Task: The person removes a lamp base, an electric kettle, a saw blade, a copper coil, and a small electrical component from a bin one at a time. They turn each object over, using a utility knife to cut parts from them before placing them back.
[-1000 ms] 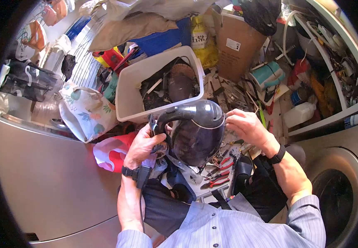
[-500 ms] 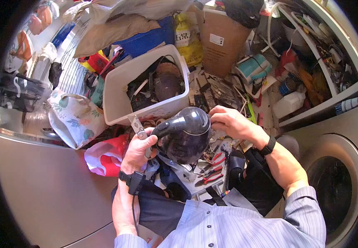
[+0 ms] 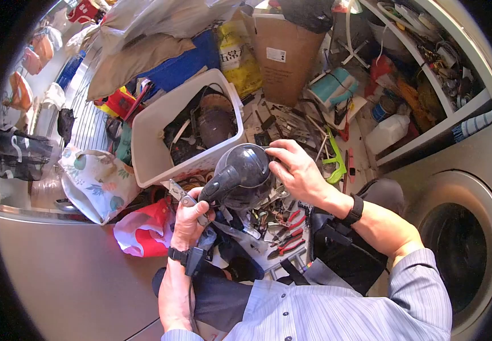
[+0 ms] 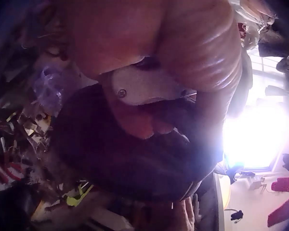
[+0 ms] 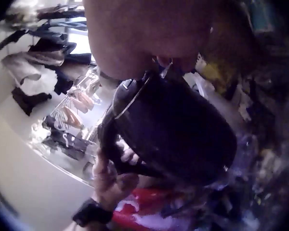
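A black kettle (image 3: 247, 170) with a dark see-through body is held up in front of the person, lid towards the head camera. My left hand (image 3: 187, 223) grips it at the handle, together with a silver metal tool (image 3: 188, 200) under the thumb. In the left wrist view the tool's flat grey body (image 4: 147, 86) lies between the palm and the dark kettle (image 4: 120, 159). At the kettle's far side my right hand (image 3: 305, 176) pinches the spout edge with bent fingers. The right wrist view shows the kettle (image 5: 183, 134) below that hand (image 5: 149, 38), its fingertips partly hidden.
Behind the kettle stands a white bin (image 3: 149, 142) with dark items. Red-handled pliers (image 3: 291, 233) and small parts lie below. A green tool (image 3: 334, 156), a cardboard box (image 3: 284, 62) and a white shelf (image 3: 456, 122) are farther off; a round-doored machine (image 3: 456, 250) stands right.
Both hands and the kettle have moved left in the head view, and the kettle has tipped so its lid faces the camera more. The right fingers have come over the spout edge.
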Action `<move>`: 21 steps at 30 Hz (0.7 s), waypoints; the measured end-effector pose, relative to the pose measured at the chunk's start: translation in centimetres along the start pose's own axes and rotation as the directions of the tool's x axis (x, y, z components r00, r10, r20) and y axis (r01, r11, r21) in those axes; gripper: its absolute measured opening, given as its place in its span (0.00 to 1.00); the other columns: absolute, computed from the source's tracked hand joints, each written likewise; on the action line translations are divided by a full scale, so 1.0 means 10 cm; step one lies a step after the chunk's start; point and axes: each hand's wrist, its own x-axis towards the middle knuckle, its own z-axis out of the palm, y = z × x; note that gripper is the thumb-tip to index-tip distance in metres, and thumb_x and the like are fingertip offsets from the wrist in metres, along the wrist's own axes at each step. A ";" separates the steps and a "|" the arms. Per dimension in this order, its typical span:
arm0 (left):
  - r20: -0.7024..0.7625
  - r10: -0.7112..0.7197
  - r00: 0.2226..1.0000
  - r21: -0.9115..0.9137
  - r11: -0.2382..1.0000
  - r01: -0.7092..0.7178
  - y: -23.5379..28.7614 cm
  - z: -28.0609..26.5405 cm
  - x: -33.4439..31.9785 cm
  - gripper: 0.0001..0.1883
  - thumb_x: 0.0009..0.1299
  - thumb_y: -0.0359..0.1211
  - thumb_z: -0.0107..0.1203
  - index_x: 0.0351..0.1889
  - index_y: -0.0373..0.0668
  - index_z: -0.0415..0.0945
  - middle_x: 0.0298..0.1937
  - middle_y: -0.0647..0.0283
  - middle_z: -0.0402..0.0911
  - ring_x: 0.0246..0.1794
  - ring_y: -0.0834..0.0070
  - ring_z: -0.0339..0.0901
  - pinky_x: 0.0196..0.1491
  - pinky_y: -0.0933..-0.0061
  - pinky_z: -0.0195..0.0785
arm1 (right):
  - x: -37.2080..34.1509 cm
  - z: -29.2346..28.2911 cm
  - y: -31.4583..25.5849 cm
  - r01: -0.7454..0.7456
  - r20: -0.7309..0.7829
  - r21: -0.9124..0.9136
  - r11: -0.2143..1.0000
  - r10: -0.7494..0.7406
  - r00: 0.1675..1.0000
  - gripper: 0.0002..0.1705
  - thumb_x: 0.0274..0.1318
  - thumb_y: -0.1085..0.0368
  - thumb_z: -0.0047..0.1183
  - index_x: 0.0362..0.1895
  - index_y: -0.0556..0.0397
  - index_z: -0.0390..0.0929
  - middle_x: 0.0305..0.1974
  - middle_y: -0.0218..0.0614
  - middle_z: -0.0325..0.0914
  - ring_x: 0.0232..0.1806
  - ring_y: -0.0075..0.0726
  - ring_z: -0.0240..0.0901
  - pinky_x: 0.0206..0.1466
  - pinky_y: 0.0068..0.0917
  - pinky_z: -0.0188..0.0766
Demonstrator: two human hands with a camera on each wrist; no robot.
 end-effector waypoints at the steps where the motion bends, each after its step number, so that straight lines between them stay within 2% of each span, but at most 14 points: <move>1: -0.001 0.014 1.000 0.000 1.000 -0.014 -0.01 0.01 0.01 0.29 0.60 0.41 0.78 0.54 0.37 0.79 0.42 0.64 0.83 0.33 0.76 0.80 0.33 0.74 0.77 | 0.00 0.02 -0.01 -0.002 -0.008 0.015 1.000 0.002 1.000 0.19 0.61 0.67 0.61 0.56 0.58 0.81 0.57 0.52 0.76 0.59 0.58 0.74 0.63 0.44 0.73; 6: -0.033 0.057 0.998 0.032 0.998 -0.056 -0.07 0.09 0.05 0.29 0.62 0.37 0.76 0.57 0.34 0.78 0.43 0.62 0.84 0.33 0.74 0.81 0.36 0.74 0.77 | 0.00 0.03 -0.09 0.087 -0.089 -0.157 0.984 -0.102 0.991 0.20 0.57 0.69 0.64 0.55 0.57 0.81 0.55 0.51 0.75 0.59 0.58 0.72 0.64 0.46 0.71; 9: -0.071 0.075 0.995 0.111 0.992 -0.067 -0.08 0.20 0.05 0.23 0.64 0.31 0.71 0.56 0.33 0.79 0.39 0.61 0.85 0.32 0.74 0.81 0.39 0.71 0.77 | 0.01 0.01 -0.07 0.115 -0.084 -0.190 0.975 -0.133 0.988 0.20 0.58 0.68 0.64 0.55 0.56 0.81 0.56 0.51 0.75 0.59 0.57 0.72 0.64 0.45 0.70; 10: -0.068 0.077 0.995 0.110 0.992 -0.069 -0.10 0.21 0.06 0.23 0.64 0.31 0.71 0.56 0.33 0.79 0.39 0.61 0.85 0.32 0.74 0.81 0.39 0.71 0.77 | 0.00 0.03 -0.07 0.078 -0.085 -0.127 0.989 -0.089 0.992 0.19 0.57 0.67 0.65 0.54 0.56 0.82 0.56 0.52 0.75 0.60 0.57 0.71 0.65 0.46 0.70; 12: -0.054 0.060 0.997 0.108 0.993 -0.054 -0.13 0.22 0.05 0.29 0.63 0.38 0.76 0.58 0.37 0.76 0.42 0.63 0.84 0.33 0.75 0.81 0.37 0.73 0.78 | 0.00 0.03 -0.06 0.037 -0.081 -0.061 0.997 -0.042 0.996 0.19 0.57 0.66 0.65 0.53 0.56 0.83 0.56 0.52 0.74 0.60 0.57 0.71 0.65 0.46 0.69; 15: -0.114 0.046 0.992 0.204 0.979 -0.022 -0.18 0.33 0.05 0.24 0.66 0.35 0.73 0.56 0.36 0.78 0.40 0.65 0.84 0.32 0.77 0.80 0.36 0.75 0.76 | 0.06 -0.02 -0.13 -0.073 -0.121 0.179 0.981 0.095 0.988 0.15 0.57 0.66 0.66 0.48 0.56 0.84 0.57 0.52 0.74 0.63 0.58 0.69 0.68 0.46 0.67; 16: -0.158 0.056 0.986 0.251 0.968 -0.015 -0.20 0.37 0.06 0.21 0.66 0.32 0.71 0.55 0.35 0.80 0.39 0.66 0.84 0.31 0.78 0.80 0.36 0.75 0.75 | 0.09 -0.04 -0.19 -0.068 -0.119 0.176 0.982 0.090 0.989 0.15 0.57 0.66 0.66 0.48 0.56 0.84 0.57 0.52 0.74 0.63 0.58 0.69 0.68 0.46 0.67; 18: -0.166 0.065 0.984 0.295 0.956 -0.013 -0.31 0.33 0.09 0.22 0.66 0.35 0.72 0.56 0.36 0.80 0.39 0.67 0.84 0.31 0.80 0.79 0.35 0.76 0.75 | 0.11 -0.03 -0.29 0.237 -0.130 -0.048 0.970 -0.241 0.962 0.13 0.57 0.67 0.64 0.46 0.57 0.83 0.57 0.53 0.74 0.62 0.60 0.70 0.67 0.47 0.68; 19: -0.164 0.038 0.986 0.245 0.970 0.004 -0.34 0.31 0.10 0.23 0.66 0.35 0.72 0.56 0.36 0.80 0.39 0.67 0.84 0.31 0.80 0.79 0.35 0.76 0.75 | 0.14 0.00 -0.42 0.320 -0.103 -0.095 0.943 -0.329 0.939 0.14 0.58 0.67 0.60 0.48 0.60 0.80 0.56 0.55 0.74 0.61 0.61 0.72 0.65 0.48 0.69; 20: -0.157 0.011 0.988 0.197 0.980 0.021 -0.35 0.29 0.12 0.23 0.66 0.35 0.73 0.56 0.36 0.80 0.40 0.67 0.84 0.31 0.80 0.79 0.35 0.76 0.75 | 0.20 -0.04 -0.54 -0.079 0.212 0.286 0.955 0.017 0.977 0.20 0.57 0.67 0.57 0.52 0.64 0.78 0.60 0.61 0.72 0.60 0.63 0.72 0.64 0.50 0.70; 21: -0.138 0.008 0.990 0.135 0.991 0.011 -0.36 0.29 0.12 0.24 0.66 0.36 0.74 0.56 0.37 0.79 0.40 0.67 0.84 0.31 0.79 0.79 0.36 0.75 0.75 | 0.11 0.04 -0.54 0.228 0.082 -0.022 0.974 -0.225 0.971 0.23 0.56 0.65 0.56 0.54 0.65 0.77 0.63 0.64 0.69 0.62 0.65 0.71 0.64 0.51 0.70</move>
